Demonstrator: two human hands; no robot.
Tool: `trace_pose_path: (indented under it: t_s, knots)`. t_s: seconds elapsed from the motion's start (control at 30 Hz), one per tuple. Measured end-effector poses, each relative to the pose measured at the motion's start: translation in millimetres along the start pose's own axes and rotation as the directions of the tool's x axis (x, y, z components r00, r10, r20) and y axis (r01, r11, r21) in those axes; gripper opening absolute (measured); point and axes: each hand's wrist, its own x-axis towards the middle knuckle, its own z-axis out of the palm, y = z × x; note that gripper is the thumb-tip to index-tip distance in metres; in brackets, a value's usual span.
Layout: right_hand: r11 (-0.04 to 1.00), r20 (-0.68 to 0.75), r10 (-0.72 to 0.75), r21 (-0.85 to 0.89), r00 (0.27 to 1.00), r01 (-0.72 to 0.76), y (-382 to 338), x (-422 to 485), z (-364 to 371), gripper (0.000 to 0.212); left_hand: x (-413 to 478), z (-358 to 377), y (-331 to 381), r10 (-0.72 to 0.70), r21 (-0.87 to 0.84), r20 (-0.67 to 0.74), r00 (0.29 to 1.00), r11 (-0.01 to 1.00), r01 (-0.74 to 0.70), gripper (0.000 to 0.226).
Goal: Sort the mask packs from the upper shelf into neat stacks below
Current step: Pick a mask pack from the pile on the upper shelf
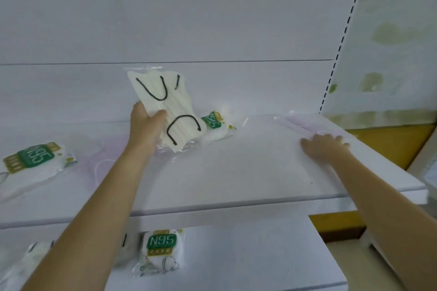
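White retail shelving with a plain white back panel fills the view. Two levels show: the white upper shelf [236, 168] and the white lower shelf [236, 255].

1. Left hand [147, 123]: thumb on the front face and fingers behind, pinching the left edge of the clear plastic pack of cream masks with black ear loops [170, 101]. The pack is raised over the upper shelf. Its long axis stands nearly upright, with the top end leaning left toward the back panel and the lower end pointing down and right. Whether the lower end touches the shelf cannot be told.
2. Right hand [324, 144]: palm down on the upper shelf, fingers straight and slightly spread, holding nothing. The fingertips reach the near end of the pale lilac mask pack [298, 123], whose long axis runs toward the rear right corner.
3. Other stock: a green-labelled N95 pack [214, 120] lies just behind the held pack. Another N95 pack [160, 245] lies on the lower shelf.

Judgement: the left hand is the nearer to placement. The destination lies below it and toward the person, so the pack must clear the upper shelf's front edge and be laid flat.
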Motion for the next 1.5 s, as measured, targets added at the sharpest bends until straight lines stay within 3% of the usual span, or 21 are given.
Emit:
trace_pose_path:
  t_s: [0.13, 0.23, 0.27, 0.33, 0.4, 0.47, 0.57, 0.63, 0.73, 0.87, 1.07, 1.2, 1.3, 1.37, 1.43, 1.5]
  knots:
    - [0.951, -0.103, -0.306, -0.076, 0.946, 0.300, -13, -27, 1, 0.050, -31, 30, 1, 0.011, -0.075, -0.043, 0.999, 0.997, -0.014, 0.024]
    - [0.877, -0.236, -0.447, 0.073, 0.863, 0.475, -25, -47, -5, 0.046, -46, 20, 7, 0.044, -0.118, -0.101, 0.994, 0.991, -0.056, 0.032]
    - [0.804, -0.287, -0.490, 0.215, 0.823, 0.554, -33, -56, -7, 0.045, -51, 12, 8, 0.060, -0.135, -0.097, 0.993, 0.988, -0.073, 0.042]
    - [0.529, -0.329, -0.565, 0.560, 0.757, 0.638, -57, -79, -11, 0.045, -63, -9, 9, 0.075, -0.179, -0.064, 0.995, 0.980, -0.085, 0.075]
    - [0.222, -0.222, -0.686, 0.842, 0.692, 0.491, -89, -114, -13, 0.050, -80, -26, 10, 0.036, -0.152, -0.036, 0.999, 0.988, -0.041, 0.095]
    - [0.087, -0.136, -0.786, 0.941, 0.602, 0.326, -122, -151, -6, 0.060, -97, -41, 12, -0.016, -0.093, -0.037, 0.999, 0.996, 0.012, 0.095]
    - [-0.040, -0.263, -0.832, 0.906, 0.488, 0.421, -163, -203, 15, 0.055, -124, -75, 14, -0.032, 0.033, 0.002, 0.999, 0.999, 0.032, 0.064]
    - [-0.076, -0.291, -0.848, 0.893, 0.442, 0.443, -182, -238, 32, 0.049, -146, -110, 12, -0.048, 0.064, 0.036, 0.998, 0.997, 0.046, 0.045]
    - [-0.076, -0.261, -0.899, 0.884, 0.352, 0.462, -205, -293, 64, 0.053, -178, -180, -1, -0.167, 0.061, 0.054, 0.984, 0.985, 0.164, 0.046]
    - [-0.021, -0.146, -0.957, 0.898, 0.253, 0.439, -239, -369, 123, 0.061, -223, -276, -40, -0.336, 0.071, -0.102, 0.936, 0.937, 0.343, 0.050]
    - [0.282, 0.162, -0.902, 0.923, 0.399, 0.261, -280, -457, 239, 0.068, -252, -379, -124, -0.482, 0.074, -0.295, 0.825, 0.849, 0.523, 0.044]
    - [0.418, 0.281, -0.787, 0.897, 0.550, 0.140, -296, -484, 279, 0.057, -252, -404, -165, -0.589, 0.134, -0.208, 0.781, 0.774, 0.619, 0.035]
    - [0.485, 0.313, -0.724, 0.865, 0.615, 0.131, -315, -482, 296, 0.053, -242, -414, -187, -0.689, 0.123, -0.078, 0.721, 0.711, 0.693, 0.025]
    - [0.508, 0.314, -0.679, 0.853, 0.663, 0.116, -333, -471, 305, 0.052, -230, -419, -205, -0.735, 0.121, -0.025, 0.677, 0.670, 0.732, 0.031]
    - [0.504, 0.286, -0.635, 0.858, 0.718, 0.103, -354, -454, 312, 0.052, -216, -423, -226, -0.763, 0.047, -0.044, 0.645, 0.644, 0.764, 0.049]
    - [0.502, 0.273, -0.599, 0.861, 0.753, 0.087, -379, -434, 318, 0.052, -195, -424, -241, -0.742, 0.071, -0.066, 0.667, 0.663, 0.745, 0.046]
